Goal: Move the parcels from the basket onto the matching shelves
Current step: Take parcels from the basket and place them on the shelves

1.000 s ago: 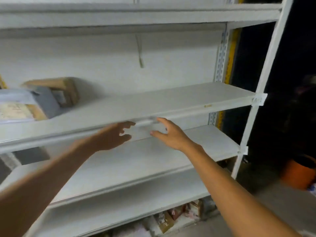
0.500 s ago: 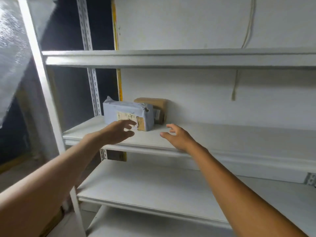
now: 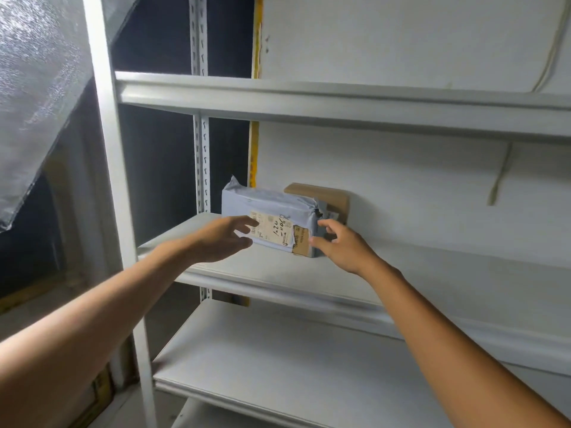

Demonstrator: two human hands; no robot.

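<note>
A grey poly-wrapped parcel [image 3: 272, 222] w/ a handwritten label was seen on the middle shelf [image 3: 401, 273], near its left end, a brown cardboard box [image 3: 324, 197] just behind it. The left hand [image 3: 222, 239] was spread at its left front, the right hand [image 3: 343, 245] at its right end; fingers loosely open, grip not confirmed.

Head view, close before shelves [image 3: 340, 264]

Clear plastic sheet [image 3: 34, 88] hangs left; cord [image 3: 499, 180] dangles
</note>
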